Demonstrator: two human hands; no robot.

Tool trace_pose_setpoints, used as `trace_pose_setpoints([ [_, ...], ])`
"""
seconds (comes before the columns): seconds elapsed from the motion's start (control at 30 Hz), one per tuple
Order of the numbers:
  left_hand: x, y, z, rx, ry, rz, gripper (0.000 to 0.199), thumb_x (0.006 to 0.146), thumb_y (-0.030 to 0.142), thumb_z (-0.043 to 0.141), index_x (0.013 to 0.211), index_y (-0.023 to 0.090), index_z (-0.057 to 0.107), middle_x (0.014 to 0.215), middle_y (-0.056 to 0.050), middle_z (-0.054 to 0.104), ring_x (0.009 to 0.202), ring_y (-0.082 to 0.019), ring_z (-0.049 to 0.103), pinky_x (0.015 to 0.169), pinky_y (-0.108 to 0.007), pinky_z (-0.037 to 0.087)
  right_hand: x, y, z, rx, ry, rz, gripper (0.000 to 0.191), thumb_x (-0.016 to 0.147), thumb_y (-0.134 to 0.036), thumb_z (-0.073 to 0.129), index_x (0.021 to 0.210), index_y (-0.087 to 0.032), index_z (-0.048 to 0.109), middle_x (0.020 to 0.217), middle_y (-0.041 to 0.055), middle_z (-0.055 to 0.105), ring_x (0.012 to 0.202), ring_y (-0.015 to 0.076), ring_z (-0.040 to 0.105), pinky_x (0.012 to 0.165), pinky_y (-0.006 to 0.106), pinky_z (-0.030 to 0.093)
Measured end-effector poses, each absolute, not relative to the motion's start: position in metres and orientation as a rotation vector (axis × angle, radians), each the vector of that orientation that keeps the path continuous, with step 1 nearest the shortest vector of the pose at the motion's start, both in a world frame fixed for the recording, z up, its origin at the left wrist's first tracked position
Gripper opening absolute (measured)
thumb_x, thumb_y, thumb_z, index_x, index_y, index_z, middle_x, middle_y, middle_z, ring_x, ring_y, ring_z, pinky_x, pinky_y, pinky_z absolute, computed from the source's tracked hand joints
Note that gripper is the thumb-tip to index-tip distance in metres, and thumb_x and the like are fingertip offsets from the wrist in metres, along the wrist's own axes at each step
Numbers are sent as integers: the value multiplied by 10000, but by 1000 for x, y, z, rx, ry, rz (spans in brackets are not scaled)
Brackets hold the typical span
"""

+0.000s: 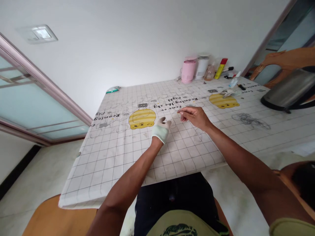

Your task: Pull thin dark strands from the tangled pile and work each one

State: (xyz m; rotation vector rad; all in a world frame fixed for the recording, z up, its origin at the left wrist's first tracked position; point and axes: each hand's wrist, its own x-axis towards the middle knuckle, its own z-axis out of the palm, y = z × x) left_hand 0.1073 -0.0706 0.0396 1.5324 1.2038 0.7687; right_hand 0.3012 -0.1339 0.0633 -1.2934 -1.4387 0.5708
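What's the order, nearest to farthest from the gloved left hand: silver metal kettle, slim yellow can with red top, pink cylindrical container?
From the gloved left hand, in the head view:
1. Pink cylindrical container, by the wall, slightly right.
2. Slim yellow can with red top, farther right by the wall.
3. Silver metal kettle, farthest right on the table.

Near left of tablecloth (98, 164): open. Far right: kettle (287, 88), bottles (209, 72) obstruct.
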Motion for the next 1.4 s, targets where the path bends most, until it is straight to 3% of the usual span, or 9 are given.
trace_pose_setpoints([
  [0.23, 102, -72, 39, 1167, 917, 844, 536, 880, 272, 655, 1402, 155, 680, 1028, -64, 741, 546, -65, 480, 553, -238, 426, 295, -136, 59, -1246, -1434, 594, 369, 945, -568, 718, 1049, -228, 813, 748, 23, 735, 653, 170, 651, 637, 339, 573],
  [0.37, 102, -68, 37, 1050, 935, 954, 591, 874, 232, 664, 1455, 130, 633, 1029, -68, 729, 598, -62, 504, 594, -223, 451, 296, -135, 55, -1189, -1382, 644, 325, 953, -523, 728, 1046, -223, 812, 740, 22, 727, 638, 163, 643, 610, 328, 539],
  [0.57, 100, -63, 29, 1037, 719, 866, 575, 886, 272, 676, 1449, 161, 638, 1326, -135, 730, 582, -61, 524, 585, -245, 467, 297, -138, 52, -1166, -1354, 705, 324, 949, -514, 741, 1069, -221, 808, 731, 15, 717, 631, 163, 630, 606, 332, 530],
  [0.83, 97, -56, 23, 1009, 661, 762, 461, 880, 230, 653, 1316, 85, 693, 1126, -145, 777, 545, -72, 513, 541, -251, 415, 302, -141, 44, -1111, -1432, 846, 284, 984, -468, 719, 1086, -215, 800, 716, -1, 695, 605, 142, 617, 598, 312, 523],
  [1.0, 96, -59, 21, 865, 514, 565, 360, 874, 198, 676, 1207, 75, 734, 1202, -188, 758, 575, -82, 519, 553, -244, 433, 302, -142, 41, -1120, -1528, 984, 310, 973, -477, 730, 1083, -197, 807, 710, 6, 694, 599, 141, 619, 575, 301, 516],
  [1.13, 99, -62, 24, 1035, 701, 555, 354, 958, 338, 663, 1183, 78, 744, 1186, -197, 775, 501, -76, 471, 485, -255, 380, 299, -141, 38, -1155, -1482, 935, 338, 963, -509, 732, 1080, -201, 808, 710, 13, 700, 605, 148, 617, 567, 302, 516],
  [1.27, 101, -62, 24, 1167, 812, 540, 485, 970, 545, 675, 1117, 90, 760, 1083, -191, 798, 471, -82, 491, 472, -271, 388, 303, -135, 40, -1198, -1370, 781, 315, 948, -505, 745, 1029, -206, 804, 706, 16, 705, 589, 147, 603, 569, 307, 509],
  [1.4, 105, -65, 20, 1111, 658, 493, 311, 901, 292, 807, 1115, 76, 742, 936, -147, 786, 592, -110, 631, 588, -264, 507, 309, -132, 43, -1279, -1341, 797, 341, 922, -522, 756, 1008, -194, 785, 709, 26, 710, 584, 156, 608, 569, 313, 511],
])
